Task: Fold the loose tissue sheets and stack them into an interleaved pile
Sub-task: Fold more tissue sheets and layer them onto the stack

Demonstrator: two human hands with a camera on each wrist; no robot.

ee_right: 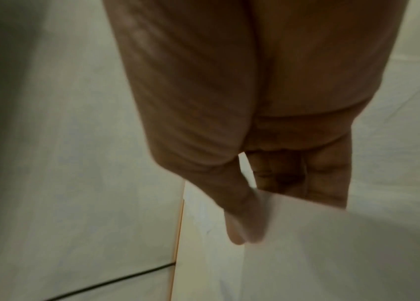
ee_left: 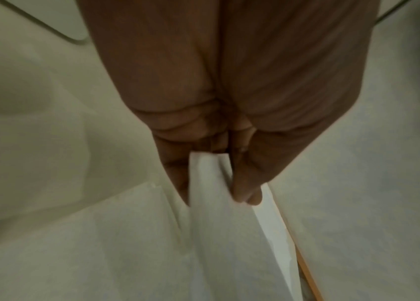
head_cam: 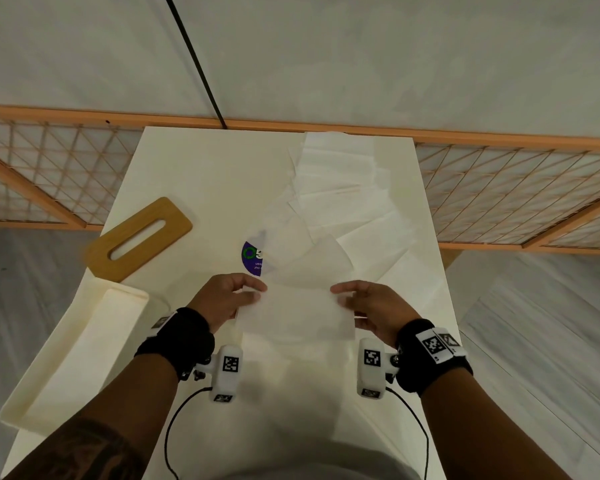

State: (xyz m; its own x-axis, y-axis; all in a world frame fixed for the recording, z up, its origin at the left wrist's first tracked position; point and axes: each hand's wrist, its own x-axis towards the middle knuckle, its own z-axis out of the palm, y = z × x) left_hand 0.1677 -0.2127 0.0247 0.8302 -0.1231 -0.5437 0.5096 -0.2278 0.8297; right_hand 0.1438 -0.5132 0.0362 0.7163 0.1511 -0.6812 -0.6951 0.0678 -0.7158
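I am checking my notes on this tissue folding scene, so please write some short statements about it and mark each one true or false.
1. Both hands hold one tissue sheet, the left hand at its left edge and the right hand at its right edge. True.
2. The wooden lid with a slot lies on top of the white tray. False: it lies on the table, beyond the tray.
3. Loose tissue sheets lie spread on the far right part of the table. True.
4. The round purple sticker is fully visible. False: tissue covers its right part.
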